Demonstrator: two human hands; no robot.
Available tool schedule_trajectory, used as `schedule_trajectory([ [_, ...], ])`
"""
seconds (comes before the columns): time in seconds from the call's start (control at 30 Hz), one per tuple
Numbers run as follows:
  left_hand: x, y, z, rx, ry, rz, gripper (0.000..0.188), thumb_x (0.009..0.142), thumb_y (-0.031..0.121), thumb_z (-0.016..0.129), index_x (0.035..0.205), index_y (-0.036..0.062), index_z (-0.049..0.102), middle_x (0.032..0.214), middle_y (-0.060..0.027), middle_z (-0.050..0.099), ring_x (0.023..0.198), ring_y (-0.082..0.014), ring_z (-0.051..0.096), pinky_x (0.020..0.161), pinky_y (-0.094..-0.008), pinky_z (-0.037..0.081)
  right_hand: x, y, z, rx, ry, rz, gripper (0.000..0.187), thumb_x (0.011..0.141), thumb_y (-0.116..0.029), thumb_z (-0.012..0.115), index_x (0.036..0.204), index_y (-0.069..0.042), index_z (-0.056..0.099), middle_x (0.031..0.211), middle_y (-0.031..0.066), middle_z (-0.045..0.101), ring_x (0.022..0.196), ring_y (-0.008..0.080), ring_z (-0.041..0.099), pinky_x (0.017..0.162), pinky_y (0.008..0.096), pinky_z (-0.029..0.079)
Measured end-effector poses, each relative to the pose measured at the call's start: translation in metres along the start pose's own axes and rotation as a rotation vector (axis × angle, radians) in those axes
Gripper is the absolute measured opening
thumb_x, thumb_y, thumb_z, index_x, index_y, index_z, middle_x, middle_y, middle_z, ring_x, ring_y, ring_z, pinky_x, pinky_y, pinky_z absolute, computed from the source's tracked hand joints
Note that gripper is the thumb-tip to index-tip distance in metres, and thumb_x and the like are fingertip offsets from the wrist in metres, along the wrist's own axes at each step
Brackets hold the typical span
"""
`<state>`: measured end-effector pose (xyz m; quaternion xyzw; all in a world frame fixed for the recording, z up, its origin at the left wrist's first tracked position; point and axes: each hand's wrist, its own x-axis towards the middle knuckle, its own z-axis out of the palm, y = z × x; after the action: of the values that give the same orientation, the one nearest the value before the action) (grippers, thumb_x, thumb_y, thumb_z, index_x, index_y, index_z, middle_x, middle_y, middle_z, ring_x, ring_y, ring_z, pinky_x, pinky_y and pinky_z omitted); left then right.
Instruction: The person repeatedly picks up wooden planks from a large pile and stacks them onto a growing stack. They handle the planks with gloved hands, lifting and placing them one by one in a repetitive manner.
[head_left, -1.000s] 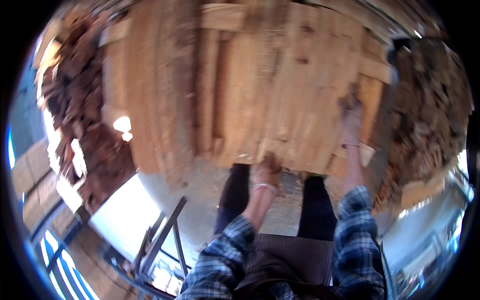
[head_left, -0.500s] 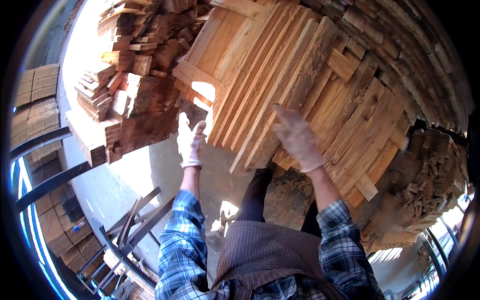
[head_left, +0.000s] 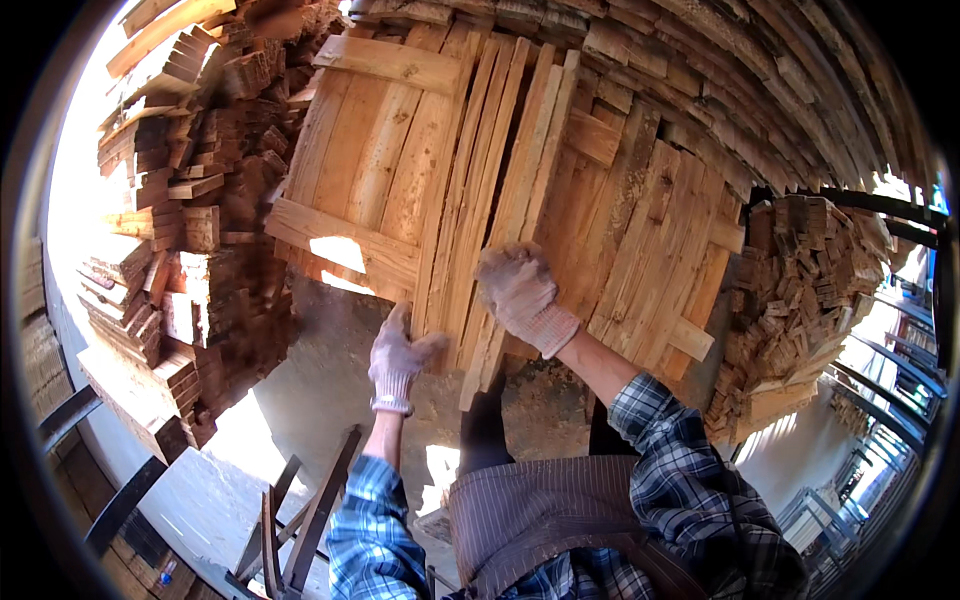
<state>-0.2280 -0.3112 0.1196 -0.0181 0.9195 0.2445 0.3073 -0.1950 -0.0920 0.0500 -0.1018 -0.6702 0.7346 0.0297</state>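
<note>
Several long wooden boards (head_left: 478, 190) stand or lean close together, side by side, between two slatted wooden panels. My right hand (head_left: 518, 292), in a pale dusty work glove, has its fingers curled over the near part of the rightmost board (head_left: 545, 165). My left hand (head_left: 402, 358), gloved too, is beside the near ends of the boards, thumb and fingers apart, holding nothing. On the left is a panel (head_left: 385, 165) with two crosspieces. The other panel (head_left: 650, 245) lies to the right, strewn with sawdust.
Rough boards (head_left: 690, 60) are stacked along the far side. Piles of short wood blocks stand at left (head_left: 200, 230) and right (head_left: 810, 280). A dark metal frame (head_left: 310, 510) is at lower left. My legs stand against the boards' near ends on a concrete floor (head_left: 330, 350).
My right hand has come left and down and closed over a board; its fingers were looser before. My left hand has moved lower, nearer the board ends. The whole view has shifted.
</note>
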Motion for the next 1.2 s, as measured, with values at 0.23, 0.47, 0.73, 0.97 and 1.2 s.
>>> schedule_trajectory([
  [0.23,0.02,-0.026,0.022,-0.121,-0.067,0.136,0.102,0.063,0.04,0.085,0.143,0.0034,0.034,0.13,-0.0229,0.052,0.119,-0.0361,0.053,0.097,-0.0402,0.046,0.053,-0.108,0.028,-1.667,-0.683,0.465,0.031,0.088,-0.034,0.059,0.086,-0.003,0.058,0.066,0.0044,0.051,0.062,0.0193,0.059,0.047,0.0305,0.05],
  [0.47,-0.004,0.005,0.009,-0.057,0.071,0.011,0.11,0.058,0.033,0.088,0.144,0.0035,0.027,0.127,-0.0228,0.052,0.112,-0.0364,0.056,0.093,-0.0411,0.048,0.056,-0.071,0.043,-1.325,-0.314,0.087,0.023,0.079,-0.028,0.069,0.085,-0.007,0.062,0.075,0.0104,0.06,0.073,0.028,0.064,0.063,0.0423,0.053],
  [0.73,-0.012,0.027,0.023,0.26,0.251,-0.038,0.117,0.054,0.039,0.088,0.145,0.0033,0.022,0.124,-0.0212,0.054,0.105,-0.0368,0.059,0.088,-0.0432,0.05,0.05,-0.065,0.025,-0.641,-0.185,0.301,0.031,0.075,-0.027,0.074,0.096,-0.007,0.063,0.103,0.0168,0.06,0.095,0.0287,0.061,0.081,0.0373,0.051],
  [0.97,-0.025,-0.024,-0.038,-0.397,-0.096,-0.015,0.105,0.055,0.023,0.087,0.141,0.001,0.03,0.114,-0.0233,0.061,0.1,-0.0304,0.064,0.081,-0.0404,0.056,-0.001,-0.075,0.033,0.437,0.165,0.525,0.048,0.08,-0.036,0.073,0.105,0.0,0.054,0.11,0.0142,0.058,0.111,0.0225,0.057,0.094,0.0352,0.05],
  [1.2,-0.175,0.026,0.023,-0.541,-0.134,-0.068,0.086,0.066,0.028,0.08,0.135,-0.001,0.038,0.111,-0.0188,0.059,0.103,-0.0299,0.059,0.089,-0.0384,0.05,-0.052,-0.031,-0.013,0.663,-0.018,0.293,0.048,0.09,-0.025,0.051,0.128,0.003,0.043,0.13,0.0201,0.051,0.12,0.0276,0.053,0.099,0.0385,0.049],
])
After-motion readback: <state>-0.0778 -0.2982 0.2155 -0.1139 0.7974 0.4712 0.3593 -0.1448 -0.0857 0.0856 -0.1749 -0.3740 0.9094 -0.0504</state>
